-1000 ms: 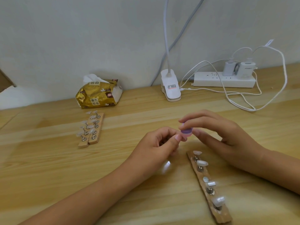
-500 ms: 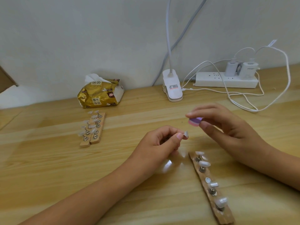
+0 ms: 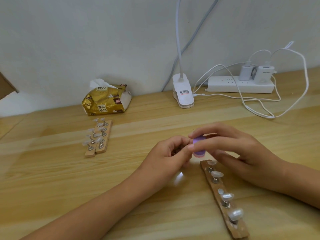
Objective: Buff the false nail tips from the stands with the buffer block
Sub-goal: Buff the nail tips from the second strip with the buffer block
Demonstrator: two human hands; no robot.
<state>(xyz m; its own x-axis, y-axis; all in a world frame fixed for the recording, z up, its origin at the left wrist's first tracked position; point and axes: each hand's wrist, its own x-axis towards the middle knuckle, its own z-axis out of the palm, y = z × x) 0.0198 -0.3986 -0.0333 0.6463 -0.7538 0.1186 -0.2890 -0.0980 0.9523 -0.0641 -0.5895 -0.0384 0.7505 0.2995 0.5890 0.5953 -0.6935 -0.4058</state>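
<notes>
On the wooden table (image 3: 52, 179) by a white wall (image 3: 86, 40), nail-tip stands (image 3: 239, 230).

tissue pack (image 3: 107, 99): gold – upper left, by wall
clip lamp (image 3: 183, 94): white – top centre
power strip (image 3: 240, 85): upper right, two chargers (image 3: 256, 73), white cables (image 3: 259, 108)

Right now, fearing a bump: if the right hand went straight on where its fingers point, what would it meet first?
Probably the curled fingertips of the left hand, right beside the purple foam buffer block that the right hand pinches; depth is unclear.
</notes>
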